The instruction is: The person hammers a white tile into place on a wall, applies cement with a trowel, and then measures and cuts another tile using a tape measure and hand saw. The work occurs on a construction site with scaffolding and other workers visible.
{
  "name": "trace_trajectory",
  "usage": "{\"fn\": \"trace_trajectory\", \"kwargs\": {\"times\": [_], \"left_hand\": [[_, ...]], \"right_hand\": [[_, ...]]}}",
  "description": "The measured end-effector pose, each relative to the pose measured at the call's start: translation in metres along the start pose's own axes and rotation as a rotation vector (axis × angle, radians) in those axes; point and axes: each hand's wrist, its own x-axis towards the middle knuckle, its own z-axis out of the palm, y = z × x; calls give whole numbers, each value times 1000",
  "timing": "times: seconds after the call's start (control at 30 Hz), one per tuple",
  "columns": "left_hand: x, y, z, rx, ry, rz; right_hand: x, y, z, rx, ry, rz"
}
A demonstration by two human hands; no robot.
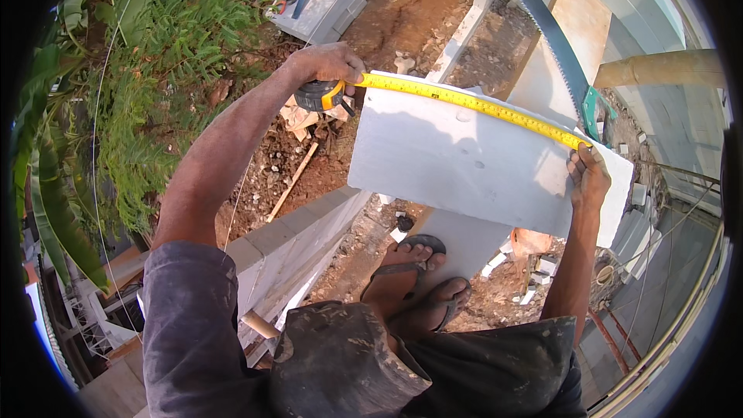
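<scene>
A large pale grey-white block (pixel 441 155) lies tilted in front of me, with sun and shadow across its face. The yellow blade of a tape measure (pixel 472 102) stretches along its far edge. At the block's far left corner my left hand (pixel 333 68) grips the tape, and the black and orange case (pixel 319 97) hangs just under it. My right hand (pixel 591 176) pins the blade's end near the block's right side, fingers bent against the block. Just beyond that hand is a handsaw (pixel 551 39), its green handle partly behind the block.
My sandalled feet (pixel 414 271) stand on a narrow pale board (pixel 464 240) high above rubble. A block wall (pixel 286 224) runs at left. Stacked blocks (pixel 321 4) bearing another saw stand far left. A round wooden pole (pixel 658 70) juts in at right; thin wire (pixel 97 124) crosses the plants.
</scene>
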Motion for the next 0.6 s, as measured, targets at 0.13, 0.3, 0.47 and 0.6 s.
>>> {"fn": "trace_trajectory", "kwargs": {"times": [0.13, 0.3, 0.47, 0.6], "left_hand": [[-1, 7, 1, 39, -21, -17], [-8, 29, -1, 69, -21, -79], [-12, 28, -3, 86, -23, -67], [-11, 29, -2, 78, -11, -82]], "right_hand": [[5, 3, -5, 1, -9, -25], [7, 6, -8, 19, 23, -33], [10, 7, -8, 21, 22, -20], [7, 4, -6, 11, 8, -12]]}}
